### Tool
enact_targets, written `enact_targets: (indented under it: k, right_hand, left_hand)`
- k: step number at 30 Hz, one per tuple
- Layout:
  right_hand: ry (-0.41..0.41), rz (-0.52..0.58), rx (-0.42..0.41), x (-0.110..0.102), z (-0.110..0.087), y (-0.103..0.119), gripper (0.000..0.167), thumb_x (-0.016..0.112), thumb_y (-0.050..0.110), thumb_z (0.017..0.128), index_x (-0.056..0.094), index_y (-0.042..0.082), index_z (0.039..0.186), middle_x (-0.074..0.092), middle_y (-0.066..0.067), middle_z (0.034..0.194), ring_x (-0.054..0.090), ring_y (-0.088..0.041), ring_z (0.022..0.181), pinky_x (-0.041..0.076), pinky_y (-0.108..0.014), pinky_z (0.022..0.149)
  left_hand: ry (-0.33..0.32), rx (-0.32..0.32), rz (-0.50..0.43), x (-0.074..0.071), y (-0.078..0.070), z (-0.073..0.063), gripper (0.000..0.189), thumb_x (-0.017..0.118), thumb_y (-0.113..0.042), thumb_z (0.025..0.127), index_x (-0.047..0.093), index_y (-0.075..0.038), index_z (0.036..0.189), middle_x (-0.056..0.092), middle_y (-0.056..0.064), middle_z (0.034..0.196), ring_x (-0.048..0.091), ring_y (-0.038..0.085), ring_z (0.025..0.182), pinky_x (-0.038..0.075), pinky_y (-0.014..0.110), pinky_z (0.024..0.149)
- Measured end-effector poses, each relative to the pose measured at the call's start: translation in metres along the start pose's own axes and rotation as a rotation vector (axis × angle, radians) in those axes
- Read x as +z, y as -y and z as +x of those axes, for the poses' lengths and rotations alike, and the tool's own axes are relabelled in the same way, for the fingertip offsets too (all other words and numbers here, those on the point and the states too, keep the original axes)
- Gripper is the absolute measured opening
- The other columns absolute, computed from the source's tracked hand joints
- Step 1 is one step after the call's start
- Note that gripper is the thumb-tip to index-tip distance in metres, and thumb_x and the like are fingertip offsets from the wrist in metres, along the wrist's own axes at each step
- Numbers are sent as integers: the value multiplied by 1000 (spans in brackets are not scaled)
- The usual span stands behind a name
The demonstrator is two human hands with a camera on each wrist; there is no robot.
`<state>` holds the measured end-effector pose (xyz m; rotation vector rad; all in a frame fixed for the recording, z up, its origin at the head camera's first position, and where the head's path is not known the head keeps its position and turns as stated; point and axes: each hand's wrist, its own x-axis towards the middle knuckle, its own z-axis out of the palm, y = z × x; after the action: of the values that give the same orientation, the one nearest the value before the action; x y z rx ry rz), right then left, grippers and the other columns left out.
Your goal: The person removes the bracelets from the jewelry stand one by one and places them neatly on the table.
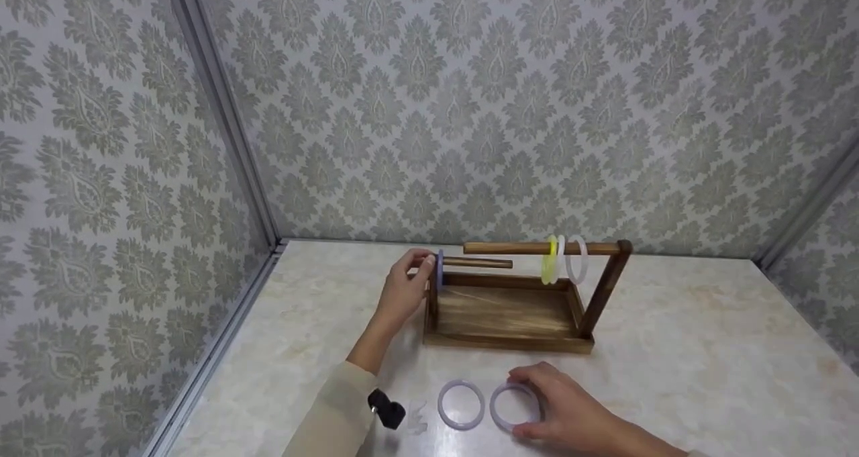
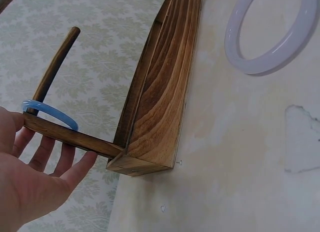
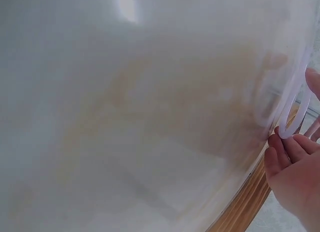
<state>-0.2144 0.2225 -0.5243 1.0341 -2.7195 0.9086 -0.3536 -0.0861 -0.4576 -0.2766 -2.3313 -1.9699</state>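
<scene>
A wooden stand [image 1: 507, 343] with a tray base and two rods stands on the table. My left hand [image 1: 404, 286] grips the top of its shorter left post [image 2: 70, 137], fingers along the outer side. Beside that hand, a blue bangle [image 2: 52, 112] hangs on the lower rod [image 1: 480, 262], close against the post. At the table's front, my right hand [image 1: 570, 410] pinches a pale lavender bangle [image 1: 495, 413] between thumb and fingers; its rim [image 3: 287, 129] shows in the right wrist view. A second lavender bangle [image 1: 441, 413] lies flat just left of it.
On the upper rod [image 1: 503, 248] hang a yellow bangle [image 1: 550, 262], a white one [image 1: 560, 259] and a pale pinkish one [image 1: 582, 262], toward the tall right post [image 1: 604, 292]. A patterned wall [image 1: 449, 141] rises behind the table. A black device [image 1: 386, 409] sits at my left wrist.
</scene>
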Motion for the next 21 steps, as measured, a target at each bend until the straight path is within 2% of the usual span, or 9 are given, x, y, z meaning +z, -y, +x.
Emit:
enact_targets:
  k: [12,21]
  right_hand:
    - [3,-45,22,4,-3,2,76,89,55,82,62,13,140,64,8,132,61,-13,119,54,-41,102]
    - [15,-34,31,5,-4,0,76,86,57,84,61,14,142,63,8,134,60,-13,122,53,-41,104]
  left_hand:
    - [-14,-4,-8,-1,-1,0,33,54,-39,113,65,-15,133,63,12,129,67,28,113,62,46,91]
    - [-8,-8,2,0,0,1,34,54,-39,113,64,-15,134,62,13,130,66,28,115,62,46,93]
